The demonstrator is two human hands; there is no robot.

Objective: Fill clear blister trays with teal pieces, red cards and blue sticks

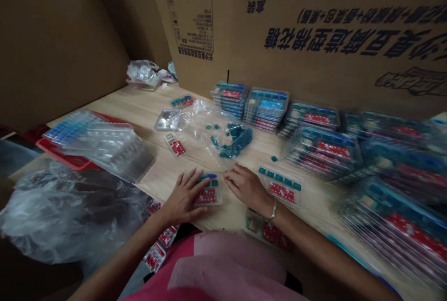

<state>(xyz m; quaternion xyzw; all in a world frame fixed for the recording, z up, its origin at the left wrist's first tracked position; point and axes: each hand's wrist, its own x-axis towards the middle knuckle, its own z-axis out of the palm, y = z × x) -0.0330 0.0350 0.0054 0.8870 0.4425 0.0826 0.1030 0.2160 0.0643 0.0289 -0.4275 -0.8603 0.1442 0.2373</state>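
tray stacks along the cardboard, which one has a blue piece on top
The second stack from the left: it shows a light blue patterned piece on top, while the leftmost stack and the next one rightward show red.

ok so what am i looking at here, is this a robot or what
No robot: these are a person's bare hands, in one picture from a head-worn camera looking forward and down. The left hand is spread over a clear plastic tray with a red patterned insert. The right hand is beside it, fingers bent; whether it pinches anything is unclear. On the wooden table are a clear plastic bag with teal pieces, stacks of filled trays and, at left, clear molded plastic on a red tray.
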